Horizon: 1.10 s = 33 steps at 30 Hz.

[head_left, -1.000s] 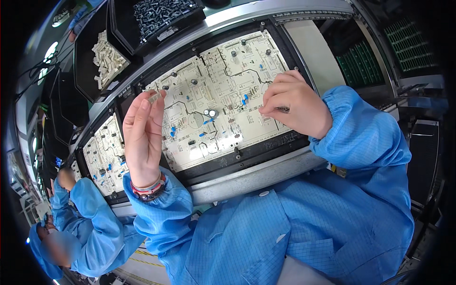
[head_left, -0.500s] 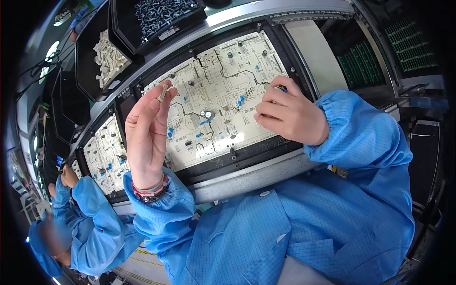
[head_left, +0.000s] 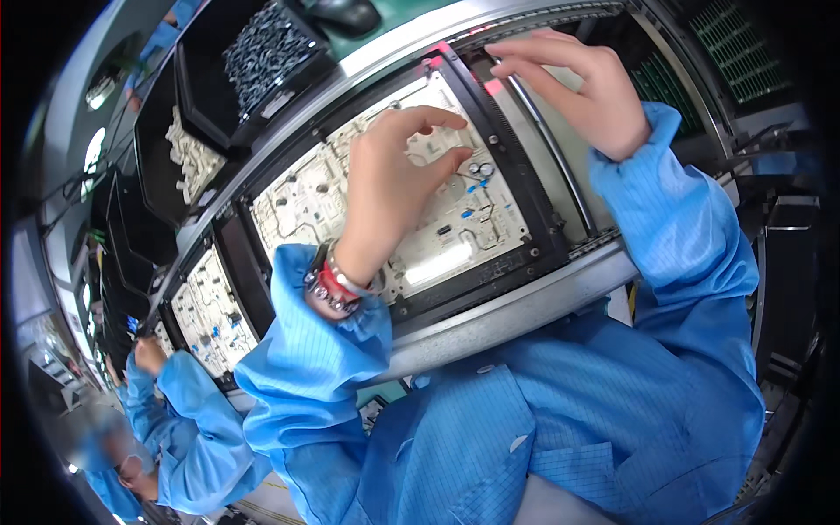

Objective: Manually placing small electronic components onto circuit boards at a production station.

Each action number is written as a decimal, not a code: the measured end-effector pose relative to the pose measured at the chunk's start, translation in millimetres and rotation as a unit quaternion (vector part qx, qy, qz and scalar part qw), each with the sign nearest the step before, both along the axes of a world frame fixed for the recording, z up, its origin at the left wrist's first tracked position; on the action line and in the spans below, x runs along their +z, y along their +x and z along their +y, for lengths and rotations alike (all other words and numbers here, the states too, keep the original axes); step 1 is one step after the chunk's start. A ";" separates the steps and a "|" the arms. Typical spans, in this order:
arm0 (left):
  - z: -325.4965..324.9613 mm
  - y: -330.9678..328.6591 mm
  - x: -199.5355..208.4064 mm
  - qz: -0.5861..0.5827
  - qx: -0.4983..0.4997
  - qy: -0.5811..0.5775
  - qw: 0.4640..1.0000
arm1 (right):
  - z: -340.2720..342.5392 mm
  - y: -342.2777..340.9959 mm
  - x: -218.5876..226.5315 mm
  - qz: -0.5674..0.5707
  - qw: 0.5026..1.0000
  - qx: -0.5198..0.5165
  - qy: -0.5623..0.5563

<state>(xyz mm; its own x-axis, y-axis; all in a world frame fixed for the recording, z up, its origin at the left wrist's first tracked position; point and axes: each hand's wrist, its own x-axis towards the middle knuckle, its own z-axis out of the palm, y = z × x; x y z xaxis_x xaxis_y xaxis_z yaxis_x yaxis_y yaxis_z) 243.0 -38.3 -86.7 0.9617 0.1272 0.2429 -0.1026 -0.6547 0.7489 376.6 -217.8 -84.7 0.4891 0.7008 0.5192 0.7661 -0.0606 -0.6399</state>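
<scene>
A white circuit board point(head_left: 494, 229) with small blue, black and silver parts lies in a black frame point(head_left: 510, 162) before me. Over its middle is my left hand point(head_left: 385, 171), thumb and forefinger curved apart; no part shows between the fingertips. My left hand hides some of the board beneath it. Two round silver-topped capacitors point(head_left: 480, 169) stand close to the left fingertips. Beyond the frame's far right corner I hold up my right hand point(head_left: 582, 83), fingers stretched out and thumb apart, with nothing visible in it. Red light falls near its fingertips.
Black bins at the upper left hold white parts point(head_left: 194, 157) and dark grey parts point(head_left: 267, 57). A metal rail point(head_left: 516, 297) runs along my near side. Another framed board point(head_left: 208, 302) lies to the left, beside a co-worker in blue point(head_left: 206, 429). Green boards point(head_left: 744, 52) stand at the upper right.
My left hand has swung right over the board, and the small white part it pinched no longer shows. My right hand has lifted away up and right. The capacitors appear farther right.
</scene>
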 end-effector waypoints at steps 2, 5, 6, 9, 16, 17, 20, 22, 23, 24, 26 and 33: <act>-6.1 9.9 -13.4 -0.011 0.008 0.064 0.998 | -3.6 9.3 -4.9 -0.023 0.999 -0.035 -0.012; -6.0 14.6 -25.1 -0.014 0.015 0.115 0.993 | -5.0 11.8 -6.2 -0.072 0.995 -0.068 -0.009; -6.0 13.4 -24.1 -0.009 0.003 0.118 0.993 | -4.2 10.9 -7.0 -0.058 0.996 -0.065 -0.009; -6.2 9.6 -17.9 -0.003 0.032 0.133 0.991 | -2.5 6.4 -5.9 -0.064 0.996 -0.063 -0.013; -8.5 10.2 -9.4 0.017 0.020 0.183 0.983 | -3.8 3.3 -11.5 -0.094 0.992 -0.088 -0.007; -7.6 9.9 -9.0 0.018 0.020 0.184 0.983 | -2.5 2.8 -13.1 -0.094 0.992 -0.088 -0.007; -5.5 9.7 -8.9 0.012 0.011 0.189 0.982 | 0.4 1.8 -16.4 -0.098 0.990 -0.103 0.008; -4.2 9.6 -9.2 0.016 0.010 0.191 0.981 | -0.1 1.9 -13.4 -0.070 0.994 -0.078 -0.028; -4.1 9.2 -7.7 0.015 0.012 0.192 0.981 | 1.4 1.6 -14.4 -0.071 0.994 -0.076 -0.027; -5.0 9.0 -5.3 -0.007 -0.001 0.260 0.966 | 3.4 2.0 -16.7 -0.076 0.994 -0.071 -0.018; -7.4 7.9 -3.4 -0.030 -0.010 0.326 0.945 | 5.8 0.4 -14.8 -0.084 0.994 -0.064 -0.009; 6.5 -7.7 7.0 -0.036 -0.061 0.330 0.941 | 21.1 -1.7 -30.9 0.005 0.998 -0.011 -0.062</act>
<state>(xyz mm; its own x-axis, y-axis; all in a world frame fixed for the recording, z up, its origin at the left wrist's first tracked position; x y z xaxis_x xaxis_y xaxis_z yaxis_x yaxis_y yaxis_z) 235.3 -31.9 -79.7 0.9372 -0.1841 0.2963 -0.2420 -0.9549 0.1720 374.9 -196.6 -115.6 0.5100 0.7483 0.4242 0.7567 -0.1558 -0.6349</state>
